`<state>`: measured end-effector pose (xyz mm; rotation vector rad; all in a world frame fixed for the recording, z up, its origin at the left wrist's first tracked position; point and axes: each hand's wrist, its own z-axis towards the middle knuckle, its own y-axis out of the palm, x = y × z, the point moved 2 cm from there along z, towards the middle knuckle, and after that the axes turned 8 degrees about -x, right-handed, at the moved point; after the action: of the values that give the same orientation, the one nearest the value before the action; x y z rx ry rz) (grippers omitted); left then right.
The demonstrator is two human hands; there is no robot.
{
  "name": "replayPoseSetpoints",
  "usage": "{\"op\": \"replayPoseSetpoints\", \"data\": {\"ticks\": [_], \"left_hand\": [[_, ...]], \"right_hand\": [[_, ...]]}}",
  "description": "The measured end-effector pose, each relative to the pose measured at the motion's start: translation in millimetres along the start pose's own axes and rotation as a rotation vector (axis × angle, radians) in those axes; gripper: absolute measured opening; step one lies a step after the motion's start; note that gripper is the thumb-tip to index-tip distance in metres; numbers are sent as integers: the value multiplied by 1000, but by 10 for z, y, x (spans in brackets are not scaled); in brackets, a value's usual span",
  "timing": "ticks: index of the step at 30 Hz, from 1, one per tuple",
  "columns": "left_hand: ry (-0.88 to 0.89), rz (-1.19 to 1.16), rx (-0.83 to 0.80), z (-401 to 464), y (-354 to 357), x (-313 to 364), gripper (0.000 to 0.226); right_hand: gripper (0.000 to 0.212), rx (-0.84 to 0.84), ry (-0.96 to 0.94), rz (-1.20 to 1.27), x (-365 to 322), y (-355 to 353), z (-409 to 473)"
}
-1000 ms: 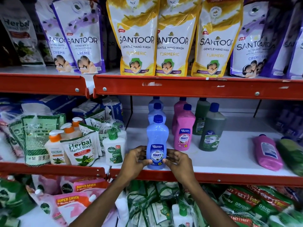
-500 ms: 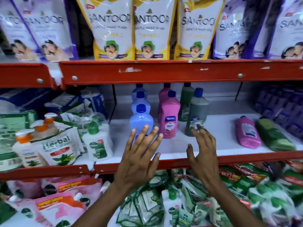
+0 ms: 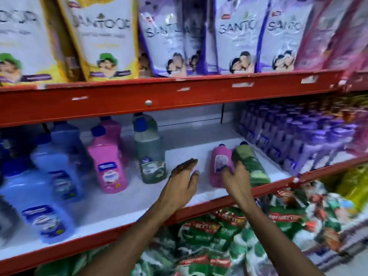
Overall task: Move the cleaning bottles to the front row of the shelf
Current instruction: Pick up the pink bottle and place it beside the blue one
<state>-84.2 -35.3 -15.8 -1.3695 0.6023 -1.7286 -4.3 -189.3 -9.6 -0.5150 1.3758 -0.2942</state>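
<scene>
The view is blurred. On the white middle shelf a blue bottle stands at the front left, with more blue ones behind it. A pink bottle and a dark green bottle stand upright further right, each with another behind. A pink bottle and a green bottle lie flat on the right. My right hand rests between these two, fingers touching both. My left hand hovers open just left of the lying pink bottle, holding nothing.
A red shelf lip runs along the front. Purple bottles are packed at the right end. Hand-wash pouches stand on the shelf above. Green and red packets fill the shelf below.
Both hands let go of the blue bottle at the front and swung right to the two lying bottles. The camera turned right with them.
</scene>
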Motion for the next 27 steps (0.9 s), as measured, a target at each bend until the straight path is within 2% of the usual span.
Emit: {"op": "replayPoseSetpoints", "data": {"ticks": [3,6,8,10,13,17,21,27], "left_hand": [[-217,-78,-88,552,269,102,36],[-317,-68,-157,909,421,149,22],[-365,-80,-173,1052,507,134,29],[-394,-122,-177,1128,561,99,33],[-442,-252,-176,1166,562,92,23],[-459,-449,-143,1080,508,39,20],[-414,-569,-85,857,312,110,29],[-248,-533,57,291,-200,110,45]], "right_hand": [[30,-128,98,44,65,-130,234],[23,-233,160,72,88,-153,354],[28,-286,164,95,141,-121,456],[28,-307,180,127,169,-74,538],[17,-266,190,214,185,-34,622],[12,-183,235,334,276,39,653],[29,-129,151,464,237,54,512],[39,-210,-14,625,-160,165,17]]}}
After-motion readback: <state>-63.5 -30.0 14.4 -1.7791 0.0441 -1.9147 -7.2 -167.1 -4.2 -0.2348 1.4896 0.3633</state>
